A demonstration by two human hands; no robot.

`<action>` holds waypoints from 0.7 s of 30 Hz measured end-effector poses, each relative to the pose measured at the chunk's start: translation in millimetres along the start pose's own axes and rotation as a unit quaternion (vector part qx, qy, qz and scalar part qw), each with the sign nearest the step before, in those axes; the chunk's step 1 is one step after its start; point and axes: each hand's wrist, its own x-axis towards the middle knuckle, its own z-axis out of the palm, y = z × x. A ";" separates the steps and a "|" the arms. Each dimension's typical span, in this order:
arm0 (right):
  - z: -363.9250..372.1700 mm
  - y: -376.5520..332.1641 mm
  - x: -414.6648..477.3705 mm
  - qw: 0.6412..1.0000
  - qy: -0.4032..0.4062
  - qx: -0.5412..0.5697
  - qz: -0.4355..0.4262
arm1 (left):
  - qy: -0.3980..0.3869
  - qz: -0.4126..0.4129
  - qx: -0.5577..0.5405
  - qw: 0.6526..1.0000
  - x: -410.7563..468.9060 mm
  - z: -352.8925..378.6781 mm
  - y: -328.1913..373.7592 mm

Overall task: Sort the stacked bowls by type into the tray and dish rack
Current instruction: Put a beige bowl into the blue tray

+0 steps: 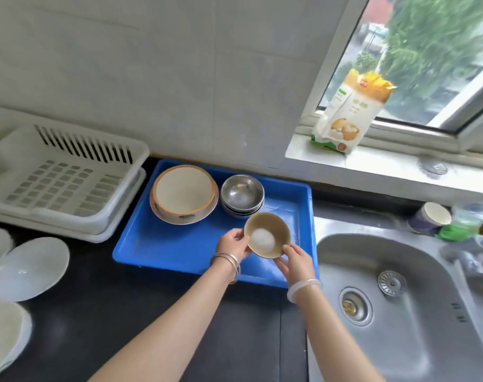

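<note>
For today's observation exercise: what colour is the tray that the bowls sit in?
The tray is bright blue, seen best in the head view.

One head view — looking steeply down, close over the counter (141,304) and sink (416,312).

dish rack (61,183) open, tray (163,244) front bare

Your black counter (111,312), blue tray (166,249) on it by the wall, white dish rack (56,183) just left of the tray, white dishes (29,268) further left, steel sink (416,312) right of the tray
</note>
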 end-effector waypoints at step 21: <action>17.7 -17.1 127.2 0.992 0.095 -0.082 -0.018 | 0.011 -0.034 -0.102 0.994 100.1 101.5 -11.3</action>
